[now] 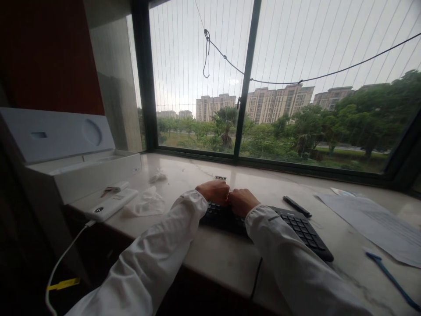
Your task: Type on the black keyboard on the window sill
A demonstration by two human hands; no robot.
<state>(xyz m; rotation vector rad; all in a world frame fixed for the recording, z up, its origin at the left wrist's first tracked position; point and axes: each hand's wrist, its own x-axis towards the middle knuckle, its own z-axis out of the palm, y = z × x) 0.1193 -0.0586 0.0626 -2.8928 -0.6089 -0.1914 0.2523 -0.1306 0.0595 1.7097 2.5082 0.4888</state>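
Note:
My left hand [214, 192] and my right hand [242, 201] meet knuckle to knuckle above a black keyboard [302, 232]. Both are closed, with fingers curled inward. Whatever they may hold between them is hidden behind the fingers. Just beyond my left hand lies a small dark strip with light marks [220, 177]. My forearms, in white sleeves, cover part of the keyboard.
A black marker-like stick [297, 206] lies behind the keyboard. Printed paper [375, 224] and a slim blue handle [391, 278] are at right. Crumpled tissue [149, 202], a white power bank [113, 205] with a cable, and an open white box [98, 171] stand left.

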